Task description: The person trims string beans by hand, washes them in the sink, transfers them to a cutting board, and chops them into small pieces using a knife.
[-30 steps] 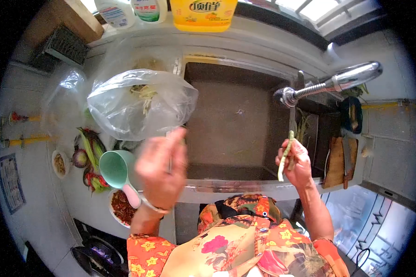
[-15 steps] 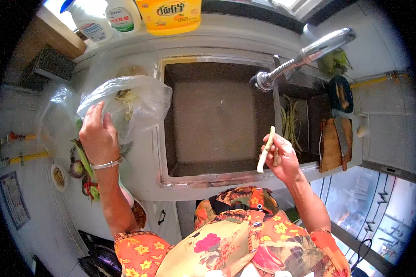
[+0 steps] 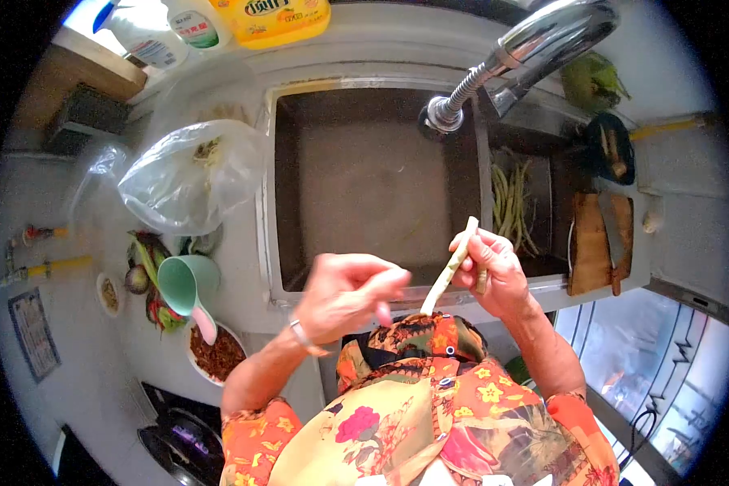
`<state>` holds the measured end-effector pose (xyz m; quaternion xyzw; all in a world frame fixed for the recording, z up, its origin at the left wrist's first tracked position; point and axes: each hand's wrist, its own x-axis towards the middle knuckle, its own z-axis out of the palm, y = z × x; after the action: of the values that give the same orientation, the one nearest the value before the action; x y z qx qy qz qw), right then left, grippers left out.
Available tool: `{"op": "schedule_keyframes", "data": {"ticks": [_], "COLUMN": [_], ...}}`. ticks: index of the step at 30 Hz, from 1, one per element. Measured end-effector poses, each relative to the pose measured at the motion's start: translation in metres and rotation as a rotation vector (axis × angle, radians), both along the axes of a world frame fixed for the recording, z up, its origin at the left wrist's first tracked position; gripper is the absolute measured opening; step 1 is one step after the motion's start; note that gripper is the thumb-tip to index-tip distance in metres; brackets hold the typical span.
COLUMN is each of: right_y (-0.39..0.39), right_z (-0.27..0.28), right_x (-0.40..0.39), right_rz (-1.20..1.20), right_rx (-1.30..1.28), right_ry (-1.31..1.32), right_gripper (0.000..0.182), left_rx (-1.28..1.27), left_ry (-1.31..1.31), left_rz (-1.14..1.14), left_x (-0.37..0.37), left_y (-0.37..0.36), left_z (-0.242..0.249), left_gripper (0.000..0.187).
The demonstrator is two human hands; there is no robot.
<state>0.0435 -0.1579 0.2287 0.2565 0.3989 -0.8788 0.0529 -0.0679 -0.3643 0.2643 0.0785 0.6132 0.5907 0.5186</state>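
My right hand (image 3: 494,271) is closed around a pale green bean pod (image 3: 449,271), which sticks out slantwise past the thumb and fingertips. A second, shorter piece (image 3: 482,280) is tucked under the same fingers. Over the sink's front edge, my left hand (image 3: 344,300) is slightly blurred, thumb and fingers apart and pointing toward the pod without touching it. Nothing shows in it. Several long green beans (image 3: 510,202) lie in the small right basin. On the counter to the left, a clear plastic bag (image 3: 174,182) stands open with pale scraps inside.
The large sink basin (image 3: 381,186) lies ahead, under a chrome faucet (image 3: 510,61). A knife (image 3: 617,231) rests on a wooden board (image 3: 589,243) at right. At left are a green dipper (image 3: 188,283), a bowl of reddish-brown food (image 3: 216,354) and vegetables. Bottles (image 3: 275,18) line the back.
My left hand has moved from the plastic bag rightward and down, close to my right hand. My right hand still holds the pod, now tilted more. The dipper has come into view.
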Motion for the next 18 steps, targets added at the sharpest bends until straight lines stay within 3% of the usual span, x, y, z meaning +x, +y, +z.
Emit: {"op": "schedule_keyframes", "data": {"ticks": [3,10,18], "right_y": [0.003,0.021,0.033], "right_z": [-0.003,-0.001,-0.005], "right_x": [0.002,0.009,0.016], "right_rz": [0.060,0.156,0.210], "right_rx": [-0.055,0.066,0.103], "right_ry": [0.028,0.037,0.110], "right_gripper": [0.025,0.023,0.022], "left_rx": [0.014,0.019,0.083], "left_ry": [-0.277,-0.182,-0.457], "left_rz": [-0.056,-0.066,-0.039], "left_x": [0.015,0.036,0.038], "left_y": [0.034,0.067,0.075], "left_z": [-0.005,-0.023,-0.027], "left_gripper": [0.022,0.019,0.014]}}
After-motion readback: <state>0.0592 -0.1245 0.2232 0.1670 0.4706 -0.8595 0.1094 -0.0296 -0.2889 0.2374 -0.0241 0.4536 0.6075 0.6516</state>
